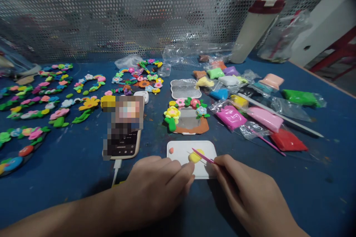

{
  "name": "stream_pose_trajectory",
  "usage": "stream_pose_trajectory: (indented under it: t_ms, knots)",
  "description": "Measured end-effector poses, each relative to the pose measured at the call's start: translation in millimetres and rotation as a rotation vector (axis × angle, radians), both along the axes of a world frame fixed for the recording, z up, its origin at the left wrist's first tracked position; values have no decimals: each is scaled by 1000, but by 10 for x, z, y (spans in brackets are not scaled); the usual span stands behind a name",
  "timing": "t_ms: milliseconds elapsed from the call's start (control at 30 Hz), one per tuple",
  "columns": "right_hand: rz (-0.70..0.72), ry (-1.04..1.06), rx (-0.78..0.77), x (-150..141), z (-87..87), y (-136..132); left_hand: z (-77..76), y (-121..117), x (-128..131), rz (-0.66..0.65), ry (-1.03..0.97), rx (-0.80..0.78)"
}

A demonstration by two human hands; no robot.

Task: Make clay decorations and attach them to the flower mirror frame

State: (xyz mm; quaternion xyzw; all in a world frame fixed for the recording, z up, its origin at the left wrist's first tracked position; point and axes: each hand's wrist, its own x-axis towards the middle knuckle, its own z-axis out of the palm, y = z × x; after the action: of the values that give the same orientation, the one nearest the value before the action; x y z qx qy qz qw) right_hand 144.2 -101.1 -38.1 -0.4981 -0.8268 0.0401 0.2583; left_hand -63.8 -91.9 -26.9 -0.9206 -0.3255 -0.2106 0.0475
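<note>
R hand (247, 189) gripped a pink tool (204, 156) btwn thumb & fingers, its tip over the yellow clay (197, 155) on the white tray (205, 173); contact was prob. there, but the view was poor. L hand (164, 179) was curled at the tray's near left side, knuckles up, by the clay; couldn't tell if its hidden fingertips pinched anything. A sm. orange ball (171, 150) sat at tray's far left. Just beyond the tray lay a flower-trimmed frame (204, 127), w/ a phone (135, 144) to the left & clay packs (230, 117) far right.
</note>
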Motion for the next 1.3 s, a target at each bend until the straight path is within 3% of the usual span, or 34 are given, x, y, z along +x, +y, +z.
stream_pose_trajectory:
  t_ms: [567,1300]
  knots:
    - [12,3,9,7,-18,0,-98,0,-36,62,91,20]
    - [23,-55,55,22,-30,5,-91,19,-21,48,66,34]
